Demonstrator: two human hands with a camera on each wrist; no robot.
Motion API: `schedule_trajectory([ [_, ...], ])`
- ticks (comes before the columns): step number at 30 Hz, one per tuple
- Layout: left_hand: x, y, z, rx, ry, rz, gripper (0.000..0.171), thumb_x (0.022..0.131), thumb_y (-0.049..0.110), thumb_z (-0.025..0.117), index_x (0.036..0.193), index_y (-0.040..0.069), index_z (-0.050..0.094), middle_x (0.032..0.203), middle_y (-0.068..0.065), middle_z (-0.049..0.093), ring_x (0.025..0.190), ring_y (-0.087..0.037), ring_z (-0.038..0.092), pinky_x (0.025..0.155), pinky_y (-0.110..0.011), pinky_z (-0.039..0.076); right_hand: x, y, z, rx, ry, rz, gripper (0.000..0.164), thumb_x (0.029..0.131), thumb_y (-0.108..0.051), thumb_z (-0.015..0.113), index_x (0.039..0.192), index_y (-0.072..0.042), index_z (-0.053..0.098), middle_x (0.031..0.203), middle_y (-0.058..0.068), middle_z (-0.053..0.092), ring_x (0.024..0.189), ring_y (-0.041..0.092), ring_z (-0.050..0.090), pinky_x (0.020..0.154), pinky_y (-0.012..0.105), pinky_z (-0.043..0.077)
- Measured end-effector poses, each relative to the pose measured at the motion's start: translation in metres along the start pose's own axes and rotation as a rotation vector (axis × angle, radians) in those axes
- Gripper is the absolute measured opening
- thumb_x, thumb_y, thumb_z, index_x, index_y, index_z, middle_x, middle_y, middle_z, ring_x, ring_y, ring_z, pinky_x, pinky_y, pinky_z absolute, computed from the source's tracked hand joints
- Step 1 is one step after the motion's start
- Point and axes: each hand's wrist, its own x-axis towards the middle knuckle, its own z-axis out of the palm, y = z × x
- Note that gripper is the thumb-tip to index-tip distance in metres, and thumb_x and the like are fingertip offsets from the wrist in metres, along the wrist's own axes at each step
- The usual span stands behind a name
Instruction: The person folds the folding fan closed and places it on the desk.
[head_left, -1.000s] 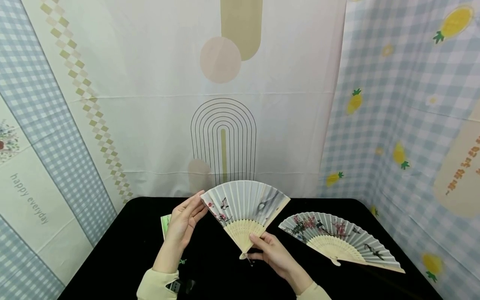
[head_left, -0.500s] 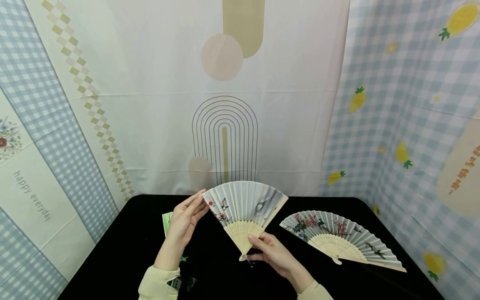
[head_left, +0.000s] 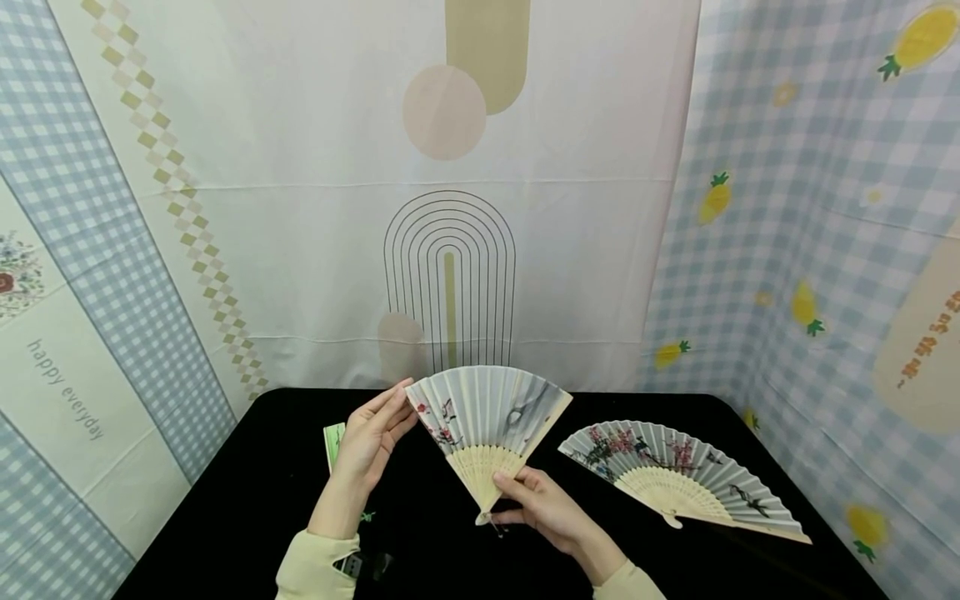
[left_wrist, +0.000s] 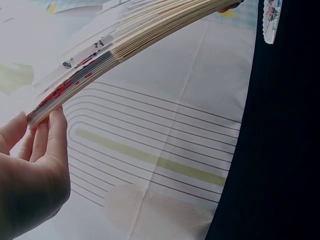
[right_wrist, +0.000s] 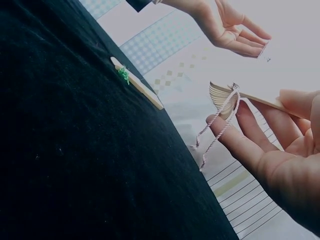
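Observation:
A partly spread folding fan [head_left: 480,408], pale grey with red blossoms and light wooden ribs, is held up over the table. My left hand [head_left: 369,442] pinches its left outer corner; in the left wrist view the thumb and fingers [left_wrist: 56,132] take the end of the ribs from both sides. My right hand [head_left: 546,504] grips the ribs low down, close to the pivot, where a twisted pink cord [right_wrist: 220,127] hangs. A second folding fan [head_left: 678,479], widely spread with a floral print, lies on the table to the right.
A closed wooden fan with a green tassel [right_wrist: 137,87] lies on the black-covered table [head_left: 225,508], mostly hidden behind my left forearm in the head view. Printed cloth curtains [head_left: 300,250] rise behind the table and along its sides.
The held fan has narrowed slightly: its right edge has come in to the left, with my right hand shifting a little left too. The left hand stays at the same corner.

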Motion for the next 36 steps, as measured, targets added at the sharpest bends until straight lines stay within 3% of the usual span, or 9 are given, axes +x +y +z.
schedule_trajectory([
  [3, 0.0007, -0.0016, 0.0002, 0.008, -0.001, 0.01, 0.031, 0.105, 0.011, 0.056, 0.134, 0.002, 0.063, 0.112, -0.005, 0.074, 0.105, -0.015, 0.07, 0.089, -0.027, 0.057, 0.0002, -0.0005, 0.0017, -0.012, 0.02, -0.001, 0.022, 0.108, -0.02, 0.05, 0.104, -0.008, 0.068, 0.108, 0.004, 0.067, 0.106, 0.018, 0.065, 0.094, 0.045, 0.056],
  [10, 0.0013, -0.0054, -0.0002, 0.025, -0.012, 0.002, 0.046, 0.106, 0.01, 0.054, 0.145, -0.011, 0.045, 0.111, -0.005, 0.073, 0.103, -0.014, 0.07, 0.088, -0.027, 0.057, -0.0006, 0.0002, 0.0042, -0.025, 0.049, 0.022, 0.022, 0.108, -0.022, 0.052, 0.107, -0.004, 0.066, 0.108, 0.005, 0.065, 0.105, 0.022, 0.065, 0.092, 0.043, 0.057],
  [17, 0.0006, -0.0073, -0.0004, 0.026, -0.007, -0.008, 0.045, 0.105, 0.009, 0.054, 0.145, -0.01, 0.046, 0.11, -0.004, 0.074, 0.104, -0.015, 0.07, 0.088, -0.027, 0.057, -0.0015, 0.0004, 0.0046, -0.029, 0.043, 0.035, 0.022, 0.108, -0.022, 0.052, 0.101, -0.006, 0.065, 0.107, 0.005, 0.065, 0.104, 0.021, 0.065, 0.093, 0.045, 0.057],
  [23, 0.0017, -0.0071, 0.0019, 0.05, -0.021, 0.008, 0.046, 0.105, 0.01, 0.055, 0.144, -0.011, 0.046, 0.109, -0.004, 0.074, 0.101, -0.014, 0.07, 0.087, -0.026, 0.058, -0.0003, -0.0007, 0.0042, -0.014, 0.007, 0.016, 0.023, 0.108, -0.021, 0.051, 0.109, -0.003, 0.066, 0.109, 0.007, 0.067, 0.104, 0.022, 0.066, 0.094, 0.047, 0.056],
  [26, 0.002, -0.0073, 0.0024, 0.055, -0.013, 0.003, 0.044, 0.105, 0.01, 0.056, 0.143, -0.01, 0.049, 0.108, -0.004, 0.074, 0.098, -0.014, 0.071, 0.085, -0.026, 0.058, -0.0003, -0.0003, 0.0039, -0.008, 0.001, 0.029, 0.022, 0.108, -0.021, 0.051, 0.105, -0.004, 0.065, 0.108, 0.006, 0.066, 0.103, 0.021, 0.066, 0.094, 0.047, 0.056],
  [36, 0.0011, -0.0087, 0.0039, 0.037, 0.004, -0.034, 0.043, 0.105, 0.008, 0.054, 0.144, -0.009, 0.048, 0.111, -0.005, 0.073, 0.102, -0.016, 0.07, 0.087, -0.027, 0.058, 0.0004, 0.0035, 0.0033, -0.024, -0.026, 0.037, 0.032, 0.108, -0.022, 0.05, 0.123, 0.004, 0.063, 0.115, 0.007, 0.066, 0.105, 0.02, 0.066, 0.093, 0.045, 0.057],
])
